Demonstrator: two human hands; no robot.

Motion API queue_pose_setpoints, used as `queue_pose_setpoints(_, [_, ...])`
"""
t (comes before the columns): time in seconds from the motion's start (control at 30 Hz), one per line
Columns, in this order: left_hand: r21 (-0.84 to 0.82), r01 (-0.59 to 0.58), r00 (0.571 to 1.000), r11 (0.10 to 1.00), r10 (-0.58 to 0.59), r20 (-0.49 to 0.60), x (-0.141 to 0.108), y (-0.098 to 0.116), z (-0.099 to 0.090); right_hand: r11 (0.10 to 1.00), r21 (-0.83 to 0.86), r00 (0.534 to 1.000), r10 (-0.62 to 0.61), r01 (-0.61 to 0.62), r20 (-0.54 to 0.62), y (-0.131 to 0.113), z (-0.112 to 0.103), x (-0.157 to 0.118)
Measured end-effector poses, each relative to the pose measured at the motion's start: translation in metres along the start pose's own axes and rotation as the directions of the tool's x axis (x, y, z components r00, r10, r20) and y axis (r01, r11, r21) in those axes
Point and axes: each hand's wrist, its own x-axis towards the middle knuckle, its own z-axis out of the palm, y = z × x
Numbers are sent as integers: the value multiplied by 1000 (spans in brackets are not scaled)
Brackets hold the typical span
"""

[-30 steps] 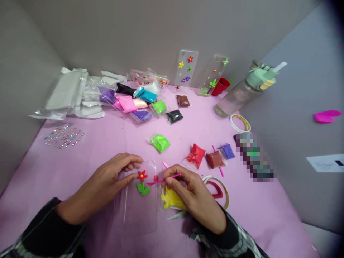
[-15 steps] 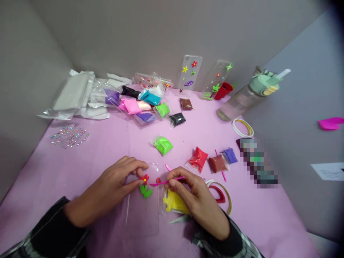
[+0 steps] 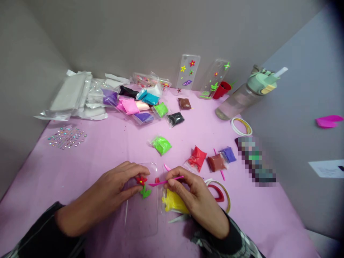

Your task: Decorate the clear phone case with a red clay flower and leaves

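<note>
A clear phone case (image 3: 141, 218) lies flat on the table in front of me. On its upper part is a clay flower (image 3: 141, 180) with red petals, a yellow centre and a green stem with leaves (image 3: 145, 194). My left hand (image 3: 118, 186) rests over the case's left side, thumb and fingers apart around the red petals; whether they touch them I cannot tell. Pinched in my right hand (image 3: 192, 195) is a thin pink clay tool (image 3: 158, 184), its tip pointing left over the case. A small red clay piece (image 3: 157, 180) sits just above the tool. Below my right hand lies an open yellow clay packet (image 3: 173, 202).
Beyond my hands lie green (image 3: 161, 145), red (image 3: 197, 158) and brown (image 3: 216, 163) clay packets. White tape (image 3: 242, 127), a water bottle (image 3: 239, 98) and a blurred dark object (image 3: 255, 159) are on the right. Decorated cases (image 3: 188, 73) lean on the back wall. Gem stickers (image 3: 67, 137) lie left.
The flower head has shifted slightly left between my left thumb and fingers, and its petals look more tilted. My right hand keeps its hold on the pink tool. The whole view has shifted a little.
</note>
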Motion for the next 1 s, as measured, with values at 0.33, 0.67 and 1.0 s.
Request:
queue_pose_setpoints(0.33, [-37, 43, 998, 998, -45, -52, -1, -6, 2, 1000, 8, 1000, 10, -10, -1, -1, 0, 0])
queue_pose_setpoints(0.67, [-253, 105, 993, 962, -86, 84, -7, 4, -4, 1000, -18, 1000, -1, 1, -6, -1, -1, -1])
queue_pose_setpoints(1.0, [-367, 206, 976, 907, -166, 139, -4, 1, -7, 1000, 4, 1000, 4, -4, -4, -1, -2, -1])
